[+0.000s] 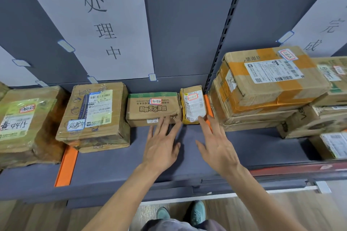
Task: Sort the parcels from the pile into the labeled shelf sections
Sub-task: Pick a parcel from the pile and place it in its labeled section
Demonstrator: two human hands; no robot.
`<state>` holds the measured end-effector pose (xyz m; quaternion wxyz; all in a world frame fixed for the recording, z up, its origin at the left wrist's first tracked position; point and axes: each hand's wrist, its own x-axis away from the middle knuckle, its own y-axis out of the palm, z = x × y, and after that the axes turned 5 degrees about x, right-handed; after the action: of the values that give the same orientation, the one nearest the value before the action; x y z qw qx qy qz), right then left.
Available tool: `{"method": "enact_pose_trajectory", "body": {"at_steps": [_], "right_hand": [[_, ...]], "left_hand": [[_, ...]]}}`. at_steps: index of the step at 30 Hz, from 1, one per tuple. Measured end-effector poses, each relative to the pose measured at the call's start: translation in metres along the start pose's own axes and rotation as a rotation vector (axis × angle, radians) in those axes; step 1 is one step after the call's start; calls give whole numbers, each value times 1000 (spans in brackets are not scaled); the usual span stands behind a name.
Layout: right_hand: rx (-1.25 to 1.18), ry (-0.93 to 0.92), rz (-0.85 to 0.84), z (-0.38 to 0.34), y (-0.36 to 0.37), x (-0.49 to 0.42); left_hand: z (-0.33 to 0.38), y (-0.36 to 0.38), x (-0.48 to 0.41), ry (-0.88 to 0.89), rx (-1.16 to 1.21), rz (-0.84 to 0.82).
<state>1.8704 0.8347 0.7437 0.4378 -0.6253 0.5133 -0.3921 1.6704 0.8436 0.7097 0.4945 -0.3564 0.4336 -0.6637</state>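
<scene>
Fingertips (166,122) of left hand (161,146), straight and holding nothing, touch green-taped carton (154,108) just ahead; right hand (218,148), likewise loose, touches small yellow parcel (193,106) beside it on grey shelf (253,146).

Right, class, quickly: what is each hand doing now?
Left hand: open, fingers straight, touching the green-topped parcel.
Right hand: open, fingers touching the small yellow parcel.

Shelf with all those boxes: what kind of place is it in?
Probably a parcel depot: labelled cardboard parcels on a grey shelf, orange dividers, and big paper signs naming sections.
</scene>
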Motion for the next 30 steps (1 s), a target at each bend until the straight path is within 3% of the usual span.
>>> {"method": "enact_pose_trajectory", "body": {"at_steps": [9, 15, 30], "right_hand": [[-48, 108, 20, 27, 0, 73], [-17, 198, 56, 64, -8, 116], [53, 371, 169, 236, -78, 292]], "left_hand": [[33, 24, 36, 74, 43, -135], [85, 24, 52, 146, 35, -138], [329, 88, 84, 403, 23, -131]]}}
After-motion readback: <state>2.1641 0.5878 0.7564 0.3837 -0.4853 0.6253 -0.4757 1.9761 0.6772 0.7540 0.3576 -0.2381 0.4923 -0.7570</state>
